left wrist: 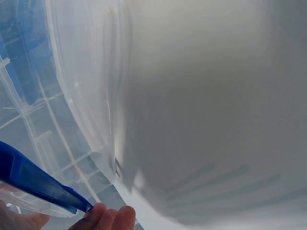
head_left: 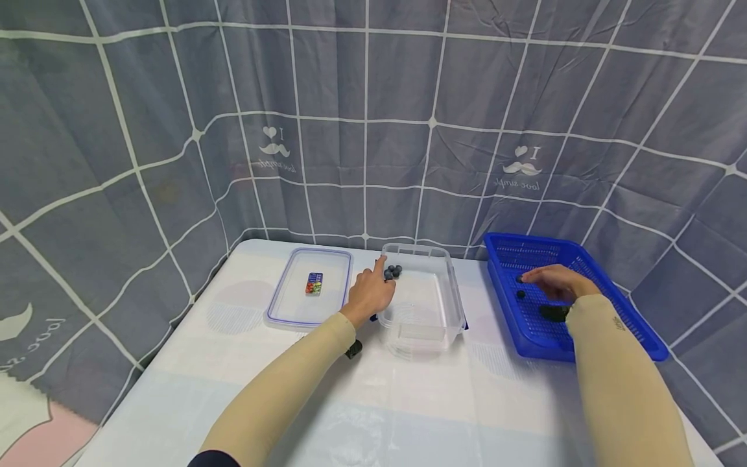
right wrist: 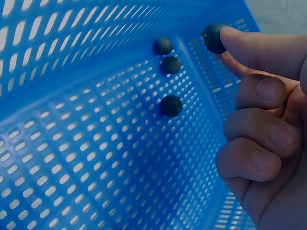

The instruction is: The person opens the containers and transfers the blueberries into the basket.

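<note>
1. The left hand [head_left: 369,293] is at the near-left wall of the clear plastic container [head_left: 434,327], index finger stretched out toward a small cluster of blueberries [head_left: 393,272] lying in the container's far-left corner; the finger is just beside them and holds none.
2. In the left wrist view only the fingertips [left wrist: 106,216] show, beside the container's cloudy wall and a blue clip [left wrist: 38,184]; how the other fingers lie cannot be told.
3. Over on the right, the right hand [head_left: 559,283] is down inside the blue perforated basket [head_left: 630,324].
4. In the right wrist view the index fingertip presses one dark berry [right wrist: 212,38] against the basket's mesh wall, the other three fingers curled into the palm. It is a touch, not a pinch.
5. Three loose berries [right wrist: 171,106] lie near it on the mesh, close together.
6. The container's lid [head_left: 292,305] lies flat to the left, well apart from the basket, with a small coloured label on it.
</note>
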### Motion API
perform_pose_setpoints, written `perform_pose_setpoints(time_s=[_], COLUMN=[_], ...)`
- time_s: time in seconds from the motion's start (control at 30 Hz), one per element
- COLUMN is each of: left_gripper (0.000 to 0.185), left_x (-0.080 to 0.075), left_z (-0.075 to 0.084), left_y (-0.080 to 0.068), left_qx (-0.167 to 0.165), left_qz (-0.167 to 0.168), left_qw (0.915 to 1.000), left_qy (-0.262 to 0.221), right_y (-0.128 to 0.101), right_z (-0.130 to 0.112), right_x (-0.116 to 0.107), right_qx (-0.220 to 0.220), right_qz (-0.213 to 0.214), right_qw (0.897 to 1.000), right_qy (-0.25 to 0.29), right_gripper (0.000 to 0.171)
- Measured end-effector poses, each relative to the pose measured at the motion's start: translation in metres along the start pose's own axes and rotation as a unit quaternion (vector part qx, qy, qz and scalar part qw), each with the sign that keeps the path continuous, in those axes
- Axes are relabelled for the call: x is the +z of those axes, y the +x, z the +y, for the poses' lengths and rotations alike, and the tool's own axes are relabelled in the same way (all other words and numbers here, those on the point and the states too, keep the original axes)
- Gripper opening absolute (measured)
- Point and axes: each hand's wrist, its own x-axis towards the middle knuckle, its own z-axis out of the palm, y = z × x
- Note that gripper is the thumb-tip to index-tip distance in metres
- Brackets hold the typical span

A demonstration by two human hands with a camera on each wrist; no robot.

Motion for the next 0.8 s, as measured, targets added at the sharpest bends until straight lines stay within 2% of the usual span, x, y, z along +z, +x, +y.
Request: perform_pose_setpoints(time_s=[0.2,0.37,0.6,0.8], left_gripper=[0.064,0.064,0.064,0.064], left_x=[0.001,0.0,0.001,0.001], left_z=[0.0,0.0,0.0,0.0], left_y=[0.0,0.0,0.0,0.0], left_qx=[0.0,0.0,0.001,0.0], left_qz=[0.0,0.001,0.003,0.004], left_qw=[1.0,1.0,1.0,1.0], left_qy=[-0.004,-0.006,-0.007,-0.007], right_y=[0.0,0.001,0.005,0.004], right_z=[0.007,0.01,0.014,0.009], right_x=[0.004,0.006,0.007,0.008], right_qx=[0.025,0.03,0.039,0.032], right_qz=[0.011,0.017,0.032,0.042], right_qw=[1.0,0.999,0.999,0.999], right_qy=[0.01,0.017,0.02,-0.014], right_gripper=[0.016,0.022,0.016,0.031])
